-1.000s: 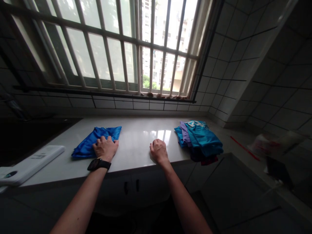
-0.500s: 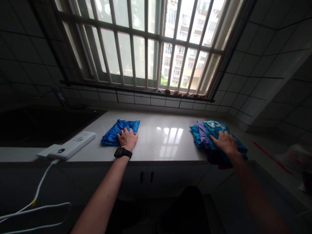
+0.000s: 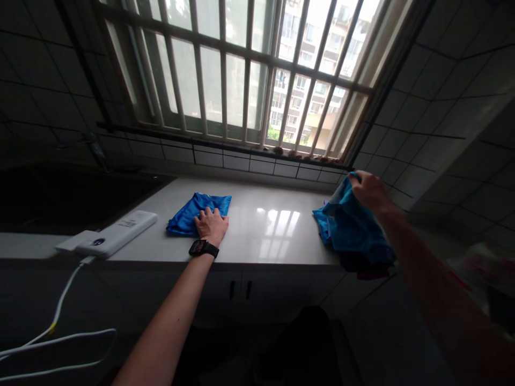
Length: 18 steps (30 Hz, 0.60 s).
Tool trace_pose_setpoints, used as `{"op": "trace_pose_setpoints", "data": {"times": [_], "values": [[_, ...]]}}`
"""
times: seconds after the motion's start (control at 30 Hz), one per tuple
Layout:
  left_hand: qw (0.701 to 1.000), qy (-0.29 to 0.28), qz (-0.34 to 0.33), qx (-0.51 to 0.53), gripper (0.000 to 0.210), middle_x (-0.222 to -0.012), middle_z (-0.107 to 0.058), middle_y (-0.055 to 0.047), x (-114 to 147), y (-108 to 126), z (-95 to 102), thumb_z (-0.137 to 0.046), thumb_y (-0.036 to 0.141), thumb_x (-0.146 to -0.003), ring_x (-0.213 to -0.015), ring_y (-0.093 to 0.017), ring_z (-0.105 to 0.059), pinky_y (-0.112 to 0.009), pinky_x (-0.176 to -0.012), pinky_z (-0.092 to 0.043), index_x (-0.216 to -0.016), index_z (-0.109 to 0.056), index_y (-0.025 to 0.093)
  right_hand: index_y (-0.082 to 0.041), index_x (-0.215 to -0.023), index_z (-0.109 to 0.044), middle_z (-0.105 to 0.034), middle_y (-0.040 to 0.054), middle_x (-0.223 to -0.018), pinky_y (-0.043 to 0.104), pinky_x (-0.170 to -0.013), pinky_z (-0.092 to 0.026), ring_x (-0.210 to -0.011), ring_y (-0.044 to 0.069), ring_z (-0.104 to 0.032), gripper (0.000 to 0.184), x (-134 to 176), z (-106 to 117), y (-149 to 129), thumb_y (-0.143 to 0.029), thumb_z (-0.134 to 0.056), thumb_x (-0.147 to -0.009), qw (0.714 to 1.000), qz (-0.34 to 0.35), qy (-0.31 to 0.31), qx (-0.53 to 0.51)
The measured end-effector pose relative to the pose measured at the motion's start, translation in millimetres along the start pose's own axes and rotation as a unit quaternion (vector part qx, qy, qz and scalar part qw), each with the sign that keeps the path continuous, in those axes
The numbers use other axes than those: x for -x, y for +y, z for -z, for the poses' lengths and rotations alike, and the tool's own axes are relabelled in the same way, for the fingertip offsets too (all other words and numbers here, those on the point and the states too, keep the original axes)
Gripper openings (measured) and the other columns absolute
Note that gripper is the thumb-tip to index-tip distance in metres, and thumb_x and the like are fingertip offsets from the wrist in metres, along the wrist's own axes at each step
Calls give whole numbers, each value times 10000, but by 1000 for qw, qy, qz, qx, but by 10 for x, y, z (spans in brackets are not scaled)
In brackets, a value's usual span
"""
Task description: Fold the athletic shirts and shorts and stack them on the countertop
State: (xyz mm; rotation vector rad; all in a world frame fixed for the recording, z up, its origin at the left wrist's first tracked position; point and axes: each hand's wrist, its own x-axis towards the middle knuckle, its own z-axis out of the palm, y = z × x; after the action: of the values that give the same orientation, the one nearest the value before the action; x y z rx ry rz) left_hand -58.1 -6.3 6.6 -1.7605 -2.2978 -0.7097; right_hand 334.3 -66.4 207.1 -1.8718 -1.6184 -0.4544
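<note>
On the white countertop (image 3: 249,252) lies a folded blue garment (image 3: 187,214). My left hand (image 3: 212,224) rests on its front right part, fingers spread; a dark watch is on the wrist. At the right, my right hand (image 3: 368,187) pinches the top of a teal garment (image 3: 354,225) and holds it raised, so its cloth hangs down. Beneath and beside it is a pile of other clothes (image 3: 321,222), with blue, purple and dark red bits showing at the edges. The hanging cloth hides most of that pile.
A white power bank (image 3: 116,234) with a white cable (image 3: 66,300) lies at the left, by the dark sink (image 3: 80,195). Behind the counter is a barred window (image 3: 241,80). Blurred plastic items (image 3: 483,262) sit at the far right.
My right hand has closed on the teal garment and lifted its edge up from the pile. My left hand stays on the blue garment.
</note>
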Motion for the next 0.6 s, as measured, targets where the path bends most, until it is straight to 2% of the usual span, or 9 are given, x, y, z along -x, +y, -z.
{"op": "trace_pose_setpoints", "data": {"times": [0.1,0.17,0.23,0.3,0.33,0.43,0.53,0.6], "values": [[1000,1,-4,-4,439,-1284,-625,-273,2,-4,2,-428,287,-903,-1203,-415,-545,-528,-950,-418,-1176,-710,90,-176,-844,-653,-647,46,-747,318,-727,-494,-720,185,-647,299,-284,81,-385,-348,-507,-1040,991,37,-38,-119],[1000,-3,-5,-10,437,-1282,-624,-275,8,1,14,-424,288,-911,-1199,-410,-550,-522,-951,-419,-1172,-708,82,-160,-894,-653,-640,36,-784,337,-771,-513,-758,168,-647,366,-458,109,-560,-391,-435,-1075,980,65,18,-186],[1000,-8,-6,-13,443,-1285,-618,-282,14,8,30,-418,290,-919,-1196,-410,-553,-521,-953,-418,-1175,-703,67,-157,-917,-636,-638,39,-835,367,-832,-512,-835,173,-647,401,-579,60,-654,-418,-385,-1088,967,70,108,-222],[1000,-12,-7,-13,446,-1291,-613,-289,19,5,43,-420,291,-925,-1197,-418,-547,-526,-952,-417,-1181,-698,55,-171,-906,-612,-636,40,-848,378,-856,-507,-878,186,-643,399,-609,-124,-682,-445,-381,-1083,956,63,155,-242],[1000,-13,-8,-12,443,-1293,-613,-290,19,-2,45,-414,278,-930,-1197,-421,-545,-528,-953,-417,-1187,-695,52,-182,-892,-599,-636,37,-838,372,-849,-507,-879,192,-641,394,-578,-274,-681,-462,-391,-1076,953,61,153,-253],[1000,-22,-8,-6,464,-1289,-626,-278,7,-47,31,-319,157,-947,-1184,-399,-552,-508,-949,-418,-1216,-685,61,-213,-835,-565,-637,32,-790,338,-803,-514,-854,207,-635,365,-275,-904,-662,-485,-436,-1042,955,51,74,-283],[1000,-25,-8,-8,541,-1274,-639,-249,-15,-95,-2,-214,88,-964,-1182,-370,-556,-480,-943,-422,-1234,-682,99,-226,-823,-557,-655,45,-803,334,-799,-520,-846,222,-639,215,271,-1573,-682,-332,-481,-994,960,-27,-82,-267],[1000,-22,-12,-16,532,-1260,-640,-238,-26,-109,-18,-212,110,-989,-1190,-370,-553,-480,-943,-424,-1220,-691,122,-213,-886,-581,-688,79,-932,341,-845,-523,-917,235,-651,50,647,-1901,-714,-230,-548,-919,952,-34,-192,-235]]}}
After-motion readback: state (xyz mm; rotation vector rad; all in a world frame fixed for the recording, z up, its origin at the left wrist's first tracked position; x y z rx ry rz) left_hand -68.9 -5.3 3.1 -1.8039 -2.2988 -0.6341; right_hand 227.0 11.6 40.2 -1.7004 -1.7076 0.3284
